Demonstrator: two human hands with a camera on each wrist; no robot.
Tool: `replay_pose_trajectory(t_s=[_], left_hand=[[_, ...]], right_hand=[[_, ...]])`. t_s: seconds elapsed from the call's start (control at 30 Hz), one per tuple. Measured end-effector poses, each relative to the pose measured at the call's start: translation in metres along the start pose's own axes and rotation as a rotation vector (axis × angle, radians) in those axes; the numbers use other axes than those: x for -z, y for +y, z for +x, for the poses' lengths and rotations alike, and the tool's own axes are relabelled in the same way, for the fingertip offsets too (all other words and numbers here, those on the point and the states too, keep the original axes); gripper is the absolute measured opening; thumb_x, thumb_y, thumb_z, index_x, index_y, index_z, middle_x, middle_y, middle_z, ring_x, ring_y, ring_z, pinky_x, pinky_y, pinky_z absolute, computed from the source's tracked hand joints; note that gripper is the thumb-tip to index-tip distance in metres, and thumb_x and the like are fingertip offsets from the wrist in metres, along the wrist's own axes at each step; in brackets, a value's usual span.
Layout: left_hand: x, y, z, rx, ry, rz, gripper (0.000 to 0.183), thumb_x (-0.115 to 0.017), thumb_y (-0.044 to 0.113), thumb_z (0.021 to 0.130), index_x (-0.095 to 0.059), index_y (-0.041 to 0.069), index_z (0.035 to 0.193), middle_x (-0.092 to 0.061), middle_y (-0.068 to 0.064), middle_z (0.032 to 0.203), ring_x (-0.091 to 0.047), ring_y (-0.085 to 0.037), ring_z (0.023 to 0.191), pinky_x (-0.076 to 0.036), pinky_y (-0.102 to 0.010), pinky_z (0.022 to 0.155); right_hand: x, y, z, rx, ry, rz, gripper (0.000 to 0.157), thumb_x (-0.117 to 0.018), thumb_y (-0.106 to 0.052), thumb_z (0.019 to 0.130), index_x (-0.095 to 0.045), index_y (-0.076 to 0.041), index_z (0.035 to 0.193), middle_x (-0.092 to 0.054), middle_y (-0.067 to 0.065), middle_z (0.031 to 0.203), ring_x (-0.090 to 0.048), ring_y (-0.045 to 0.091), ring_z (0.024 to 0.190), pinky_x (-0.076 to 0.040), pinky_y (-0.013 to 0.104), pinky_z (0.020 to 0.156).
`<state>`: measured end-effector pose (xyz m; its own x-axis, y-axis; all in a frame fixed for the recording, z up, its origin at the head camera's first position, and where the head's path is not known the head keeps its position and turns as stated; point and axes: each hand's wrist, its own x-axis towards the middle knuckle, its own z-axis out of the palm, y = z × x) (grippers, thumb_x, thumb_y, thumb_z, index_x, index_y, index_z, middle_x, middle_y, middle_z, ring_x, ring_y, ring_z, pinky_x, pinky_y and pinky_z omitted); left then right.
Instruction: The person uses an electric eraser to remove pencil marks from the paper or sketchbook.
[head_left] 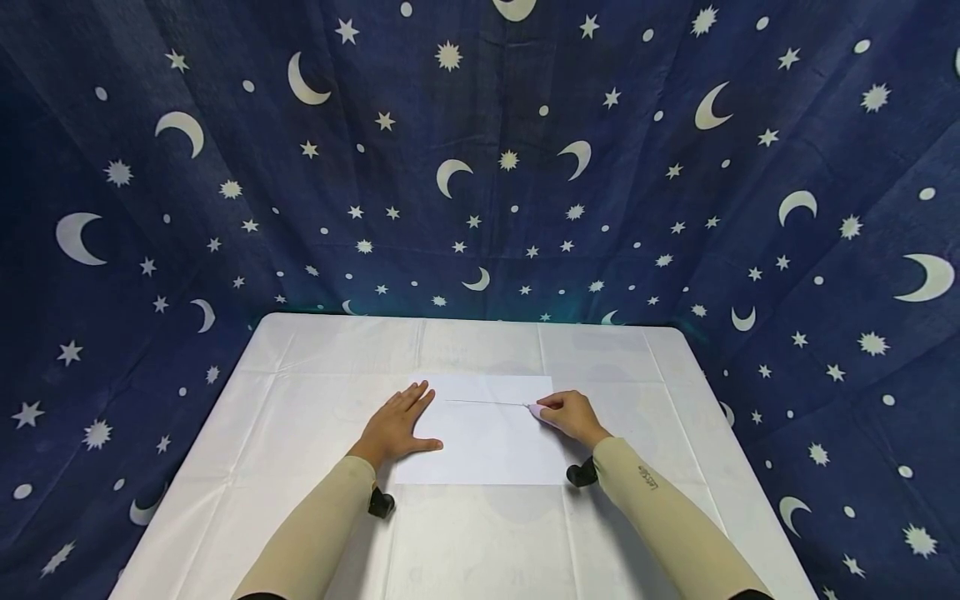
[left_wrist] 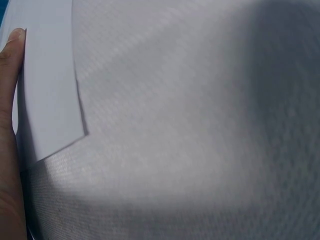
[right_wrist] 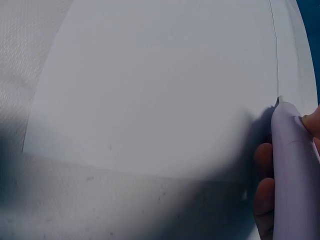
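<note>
A sheet of white paper [head_left: 480, 450] lies flat on the table, with a thin dark line, apparently a cut, running across its upper part. My right hand [head_left: 572, 417] grips a lavender utility knife [right_wrist: 295, 170] near the paper's right edge. At the line's right end, the knife's small blade tip [right_wrist: 278, 101] meets the sheet. My left hand [head_left: 397, 427] rests on the paper's left side, fingers spread and thumb stretched inward. Only part of that hand, with its thumb [left_wrist: 11, 55], shows in the left wrist view.
A white cloth with fold creases covers the table [head_left: 315, 350]. Behind and around it hangs a dark blue curtain [head_left: 480, 108] with moons and stars. Black wrist-camera mounts [head_left: 381, 502] sit under both sleeves, close above the table.
</note>
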<state>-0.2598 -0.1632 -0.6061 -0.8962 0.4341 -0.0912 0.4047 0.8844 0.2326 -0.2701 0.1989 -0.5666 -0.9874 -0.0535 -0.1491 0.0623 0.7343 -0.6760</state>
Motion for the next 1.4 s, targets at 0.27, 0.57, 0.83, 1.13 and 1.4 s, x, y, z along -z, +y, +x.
replay_pose_trajectory(t_s=[0.27, 0.57, 0.83, 1.13, 1.4], left_hand=[[0.0040, 0.0022, -0.0012, 0.010, -0.028, 0.000, 0.107, -0.049, 0.083, 0.078, -0.019, 0.020, 0.159, -0.008, 0.002, 0.166, -0.010, -0.020, 0.153, -0.013, -0.042, 0.124], [0.0006, -0.0003, -0.0006, -0.004, -0.008, 0.000, 0.108, -0.047, 0.086, 0.077, -0.018, 0.021, 0.159, -0.008, 0.003, 0.166, -0.009, -0.019, 0.153, -0.012, -0.041, 0.124], [0.0065, 0.0034, -0.0011, -0.006, 0.002, -0.019, 0.107, -0.052, 0.082, 0.077, -0.024, 0.018, 0.158, -0.013, 0.000, 0.166, -0.013, -0.021, 0.153, -0.014, -0.042, 0.124], [-0.0002, 0.0003, 0.0011, -0.018, 0.023, -0.041, 0.107, -0.053, 0.082, 0.077, -0.025, 0.017, 0.157, -0.015, -0.001, 0.165, -0.014, -0.023, 0.152, -0.014, -0.044, 0.124], [0.0002, -0.0006, 0.0009, -0.023, 0.030, -0.052, 0.109, -0.053, 0.083, 0.076, -0.026, 0.017, 0.157, -0.015, -0.001, 0.166, -0.015, -0.023, 0.152, -0.014, -0.045, 0.123]], right_hand=[[0.0029, 0.0018, -0.0021, -0.010, 0.001, -0.001, 0.024, -0.075, -0.017, 0.085, -0.077, -0.005, 0.106, -0.072, 0.009, 0.100, -0.060, 0.021, 0.090, -0.051, 0.041, 0.087], [0.0004, -0.0009, -0.0010, -0.009, -0.008, -0.004, 0.024, -0.075, -0.017, 0.086, -0.077, -0.005, 0.106, -0.072, 0.007, 0.097, -0.059, 0.020, 0.088, -0.051, 0.039, 0.086], [0.0000, -0.0001, -0.0020, 0.000, 0.009, -0.006, 0.023, -0.075, -0.016, 0.085, -0.077, -0.005, 0.105, -0.073, 0.008, 0.097, -0.061, 0.021, 0.090, -0.050, 0.042, 0.088], [0.0055, 0.0036, -0.0061, -0.005, 0.014, -0.024, 0.024, -0.075, -0.018, 0.085, -0.077, -0.005, 0.105, -0.072, 0.008, 0.099, -0.061, 0.021, 0.091, -0.050, 0.042, 0.089], [0.0071, 0.0035, -0.0077, 0.011, 0.008, -0.002, 0.024, -0.074, -0.018, 0.086, -0.077, -0.004, 0.105, -0.072, 0.010, 0.100, -0.061, 0.022, 0.091, -0.051, 0.041, 0.087]])
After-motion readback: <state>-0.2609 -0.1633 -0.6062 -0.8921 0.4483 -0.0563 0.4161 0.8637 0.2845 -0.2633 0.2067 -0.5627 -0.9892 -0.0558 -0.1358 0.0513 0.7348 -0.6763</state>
